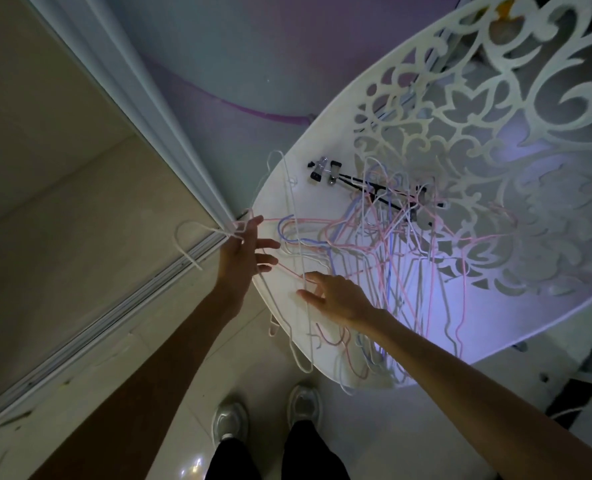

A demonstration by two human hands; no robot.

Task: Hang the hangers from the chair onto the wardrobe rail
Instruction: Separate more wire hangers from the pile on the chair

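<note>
1. Head view looks down past your two bare forearms at a white chair (322, 161) whose back is cut in a scroll pattern.
2. Your hangers (384, 237), thin wire ones in pink, blue and white, lie tangled in a heap on the chair seat, some hooks and shoulders hanging over its near edge.
3. Your left hand (242, 251) is at the seat's left edge, its fingers spread and nearly straight; a white hanger (197, 237) is caught at the thumb side, its hook sticking out left over the floor. You cannot tell how firmly it is pinched.
4. Your right hand (336, 296) lies over the heap near the front of the seat, fingers loose and extended, fingertips touching the wires, nothing clasped.
5. Black clip hangers (325, 171) with metal clips rest on the seat behind the heap.
6. A sliding-door track (114, 306) runs diagonally along the floor on your left, beside a pale panel.
7. Your two light shoes (266, 414) stand on the tiled floor below.
8. No writing or brand can be read anywhere.
</note>
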